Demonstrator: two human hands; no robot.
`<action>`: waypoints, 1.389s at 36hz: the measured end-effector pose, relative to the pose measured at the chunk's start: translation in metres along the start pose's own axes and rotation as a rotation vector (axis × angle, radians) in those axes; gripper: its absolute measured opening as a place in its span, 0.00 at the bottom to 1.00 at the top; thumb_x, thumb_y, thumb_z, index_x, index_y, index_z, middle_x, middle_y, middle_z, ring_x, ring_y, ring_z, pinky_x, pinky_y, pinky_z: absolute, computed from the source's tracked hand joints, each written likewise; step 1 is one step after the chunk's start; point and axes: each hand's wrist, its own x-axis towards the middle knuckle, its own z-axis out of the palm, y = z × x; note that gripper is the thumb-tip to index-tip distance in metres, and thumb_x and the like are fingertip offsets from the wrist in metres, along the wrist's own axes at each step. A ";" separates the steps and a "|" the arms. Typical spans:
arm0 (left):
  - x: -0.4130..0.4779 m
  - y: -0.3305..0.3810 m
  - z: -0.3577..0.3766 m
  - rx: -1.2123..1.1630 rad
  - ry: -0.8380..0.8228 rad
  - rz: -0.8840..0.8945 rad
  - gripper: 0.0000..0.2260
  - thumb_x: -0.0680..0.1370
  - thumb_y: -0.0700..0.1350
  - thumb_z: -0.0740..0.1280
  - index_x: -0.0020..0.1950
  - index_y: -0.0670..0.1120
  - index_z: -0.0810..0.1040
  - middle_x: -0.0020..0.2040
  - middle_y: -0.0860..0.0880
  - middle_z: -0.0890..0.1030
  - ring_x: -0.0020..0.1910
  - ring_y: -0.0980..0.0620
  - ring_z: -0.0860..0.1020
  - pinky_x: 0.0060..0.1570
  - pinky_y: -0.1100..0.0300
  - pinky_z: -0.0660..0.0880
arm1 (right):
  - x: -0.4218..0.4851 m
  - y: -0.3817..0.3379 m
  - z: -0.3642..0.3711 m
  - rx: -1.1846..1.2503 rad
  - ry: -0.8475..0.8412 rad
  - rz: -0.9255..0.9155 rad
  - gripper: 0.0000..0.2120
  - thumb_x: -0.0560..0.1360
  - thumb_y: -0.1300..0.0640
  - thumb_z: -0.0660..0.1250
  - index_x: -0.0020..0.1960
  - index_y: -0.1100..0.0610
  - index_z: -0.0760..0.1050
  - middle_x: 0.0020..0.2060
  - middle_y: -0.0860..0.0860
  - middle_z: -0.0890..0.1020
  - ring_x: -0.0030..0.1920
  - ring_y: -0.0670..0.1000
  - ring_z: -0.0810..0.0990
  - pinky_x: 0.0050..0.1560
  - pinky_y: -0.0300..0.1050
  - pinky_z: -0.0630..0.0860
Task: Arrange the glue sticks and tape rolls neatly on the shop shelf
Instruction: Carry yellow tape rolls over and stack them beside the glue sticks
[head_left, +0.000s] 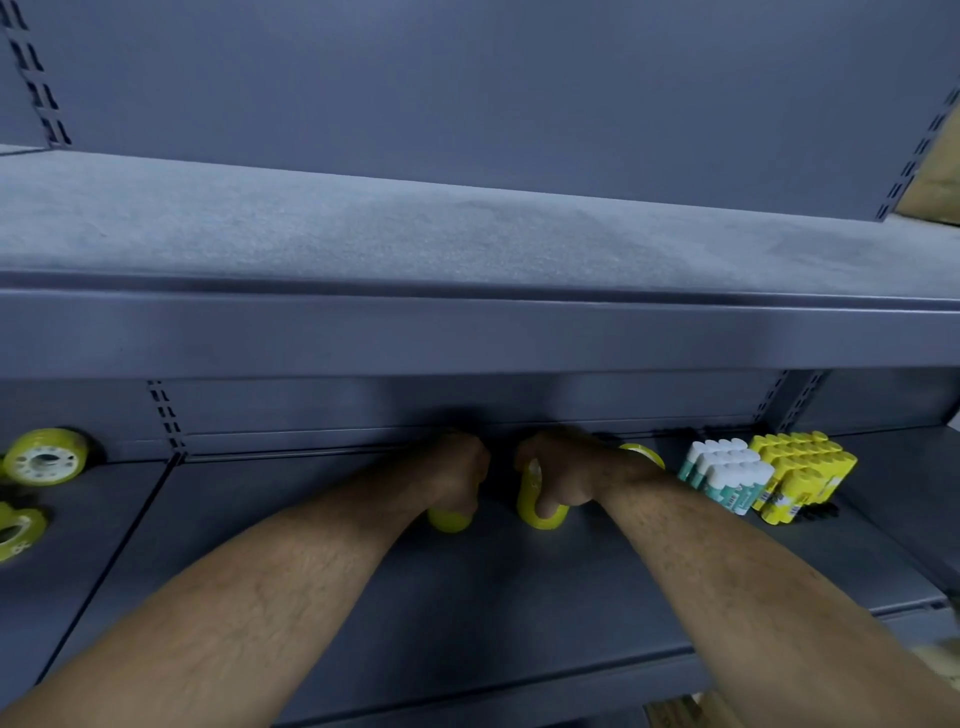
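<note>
- The left hand (457, 473) reaches deep onto the lower shelf (260, 519), close to its back edge. Its fingers are clenched around a first tape roll (449, 520); only the roll's yellow lower rim shows beneath the fist.
- The right hand (563, 475) sits just beside the left hand, grasping a second tape roll (537, 506). That roll stands on edge on the shelf, with a digit hooked through its core.
- A third tape roll (644, 453) stands behind the right wrist, near the back edge.
- White glue sticks (727, 475) are bundled to the right of that roll. They touch a block of yellow glue sticks (800, 470) toward the shelf's right end.
- Near the left end, across a panel seam, lie an upright tape roll (44, 457) and a flat tape roll (18, 530) nearer the front edge.
- The upper shelf (467, 234) spans the frame above both hands.
</note>
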 end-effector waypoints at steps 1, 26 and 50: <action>0.000 0.000 0.000 0.002 -0.006 -0.002 0.20 0.70 0.38 0.73 0.61 0.44 0.81 0.58 0.45 0.82 0.54 0.46 0.80 0.51 0.54 0.81 | -0.001 0.000 0.000 -0.007 0.001 0.002 0.33 0.64 0.56 0.80 0.67 0.49 0.75 0.59 0.50 0.79 0.57 0.54 0.78 0.47 0.40 0.71; -0.045 -0.024 0.004 -0.041 0.242 0.008 0.38 0.74 0.63 0.59 0.81 0.56 0.50 0.82 0.51 0.48 0.81 0.48 0.48 0.76 0.42 0.50 | -0.073 -0.048 -0.009 -0.035 0.199 0.099 0.44 0.71 0.41 0.73 0.81 0.47 0.57 0.79 0.46 0.60 0.78 0.49 0.59 0.72 0.40 0.60; -0.339 -0.140 0.077 -0.096 0.330 -0.712 0.34 0.80 0.61 0.50 0.82 0.52 0.43 0.82 0.53 0.44 0.80 0.52 0.41 0.78 0.47 0.40 | -0.052 -0.237 0.061 -0.005 0.164 -0.430 0.30 0.83 0.38 0.51 0.82 0.45 0.51 0.81 0.48 0.54 0.80 0.53 0.53 0.77 0.50 0.58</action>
